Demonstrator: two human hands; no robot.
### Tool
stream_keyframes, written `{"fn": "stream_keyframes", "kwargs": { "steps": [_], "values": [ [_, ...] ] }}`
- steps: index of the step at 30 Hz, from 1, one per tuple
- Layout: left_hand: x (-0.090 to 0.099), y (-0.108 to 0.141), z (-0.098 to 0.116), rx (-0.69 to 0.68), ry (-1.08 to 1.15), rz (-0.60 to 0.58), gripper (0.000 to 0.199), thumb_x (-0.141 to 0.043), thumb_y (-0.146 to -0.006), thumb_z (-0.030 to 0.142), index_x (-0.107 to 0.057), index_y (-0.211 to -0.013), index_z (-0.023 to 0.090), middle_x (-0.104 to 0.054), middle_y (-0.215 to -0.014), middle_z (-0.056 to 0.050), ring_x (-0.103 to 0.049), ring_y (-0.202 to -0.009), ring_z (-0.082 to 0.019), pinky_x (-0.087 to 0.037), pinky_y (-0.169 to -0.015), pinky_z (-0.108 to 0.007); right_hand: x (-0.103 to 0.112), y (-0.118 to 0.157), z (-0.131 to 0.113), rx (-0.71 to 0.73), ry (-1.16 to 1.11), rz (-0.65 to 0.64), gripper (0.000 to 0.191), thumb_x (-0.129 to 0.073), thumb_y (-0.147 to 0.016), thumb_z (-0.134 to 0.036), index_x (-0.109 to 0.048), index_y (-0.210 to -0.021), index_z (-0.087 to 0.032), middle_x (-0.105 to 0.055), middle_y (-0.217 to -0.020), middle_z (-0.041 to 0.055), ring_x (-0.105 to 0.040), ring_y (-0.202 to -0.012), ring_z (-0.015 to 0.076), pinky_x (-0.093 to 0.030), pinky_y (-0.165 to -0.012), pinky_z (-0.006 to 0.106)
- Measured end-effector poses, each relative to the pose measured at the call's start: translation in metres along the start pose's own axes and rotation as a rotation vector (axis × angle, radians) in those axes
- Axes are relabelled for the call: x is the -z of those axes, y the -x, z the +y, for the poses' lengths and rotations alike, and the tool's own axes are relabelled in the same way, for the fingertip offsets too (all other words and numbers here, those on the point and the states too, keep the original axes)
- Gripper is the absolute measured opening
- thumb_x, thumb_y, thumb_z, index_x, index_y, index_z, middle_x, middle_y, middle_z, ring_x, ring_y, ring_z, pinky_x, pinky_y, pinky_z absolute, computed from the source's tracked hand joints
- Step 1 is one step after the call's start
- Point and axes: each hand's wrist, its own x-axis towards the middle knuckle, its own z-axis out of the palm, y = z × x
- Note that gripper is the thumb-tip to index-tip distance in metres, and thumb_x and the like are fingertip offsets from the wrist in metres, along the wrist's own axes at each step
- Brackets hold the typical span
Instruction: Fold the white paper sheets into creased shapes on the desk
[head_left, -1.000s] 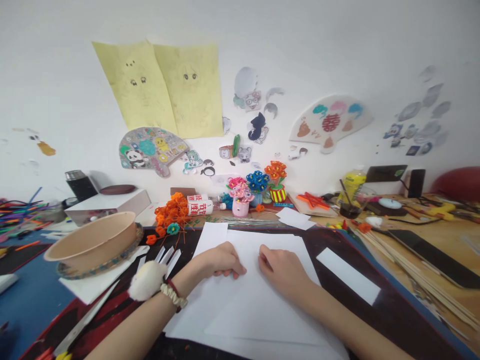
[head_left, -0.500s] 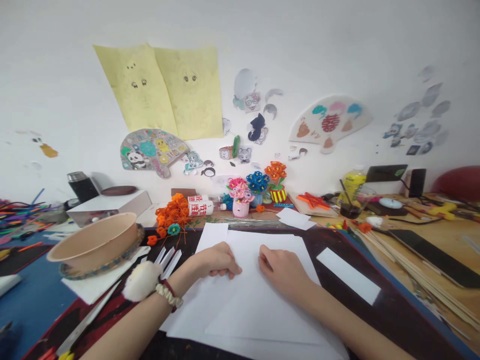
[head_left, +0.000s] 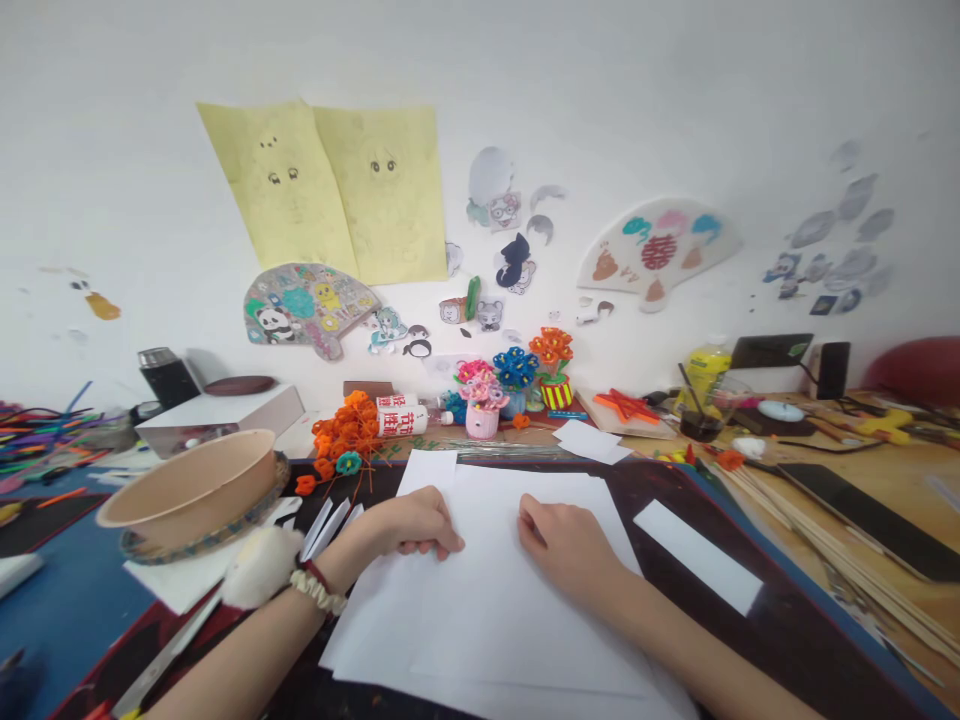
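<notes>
Several overlapping white paper sheets (head_left: 517, 620) lie on the dark mat in front of me. My left hand (head_left: 421, 522) rests on their left part, fingers curled together; whatever it may hold is hidden. A cream scrunchie and a white fluffy ball (head_left: 262, 567) are at that wrist. My right hand (head_left: 562, 540) lies on the sheets to the right, its fingers curled under and touching the paper; nothing can be made out inside them. Bare paper shows between the two hands. A white paper strip (head_left: 699, 556) lies apart on the mat at the right.
A beige bowl (head_left: 191, 490) and scissors (head_left: 169, 655) are at the left. Behind the sheets stand orange flowers (head_left: 345, 435), a pink pot (head_left: 482, 420) and small paper pieces (head_left: 590, 441). Wooden sticks (head_left: 832, 560) and a black phone-like slab (head_left: 862, 515) lie right.
My left hand has slid a little to the left over the paper, and the fluffy ball at its wrist has moved left too. My right hand has barely moved.
</notes>
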Motion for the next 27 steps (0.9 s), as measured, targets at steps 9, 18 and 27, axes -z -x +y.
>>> {"fn": "stream_keyframes", "kwargs": {
  "steps": [9, 18, 27],
  "values": [
    [0.005, 0.005, -0.010, 0.011, -0.047, 0.033, 0.019, -0.065, -0.058, 0.030, -0.058, -0.048, 0.016, -0.038, -0.033, 0.006, -0.025, -0.031, -0.006, -0.014, -0.034, -0.022, 0.002, 0.000, -0.001, 0.003, -0.005, -0.007, 0.013, -0.045, -0.089, -0.016, -0.051, -0.078, -0.021, -0.066, -0.066, -0.0007, -0.057, -0.056, 0.0154, -0.016, -0.052, 0.029],
    [0.005, 0.013, -0.011, 0.000, -0.165, 0.107, 0.019, -0.061, -0.062, 0.029, -0.056, -0.047, 0.017, -0.044, -0.040, 0.004, -0.034, -0.036, -0.008, -0.024, -0.038, -0.022, 0.010, 0.000, -0.006, -0.006, 0.002, -0.026, 0.014, -0.045, -0.088, -0.013, -0.053, -0.079, -0.021, -0.068, -0.068, 0.0002, -0.058, -0.057, 0.0152, -0.016, -0.051, 0.028],
    [-0.040, 0.017, -0.002, -0.088, -0.561, 0.580, 0.025, -0.043, -0.087, 0.026, -0.064, -0.077, 0.015, -0.069, -0.089, -0.017, -0.065, -0.087, -0.030, -0.041, -0.068, -0.035, 0.005, 0.001, -0.003, 0.006, -0.001, -0.008, 0.014, -0.045, -0.089, -0.016, -0.052, -0.078, -0.021, -0.067, -0.066, 0.0003, -0.057, -0.057, 0.0159, -0.016, -0.051, 0.029]
  ]
}}
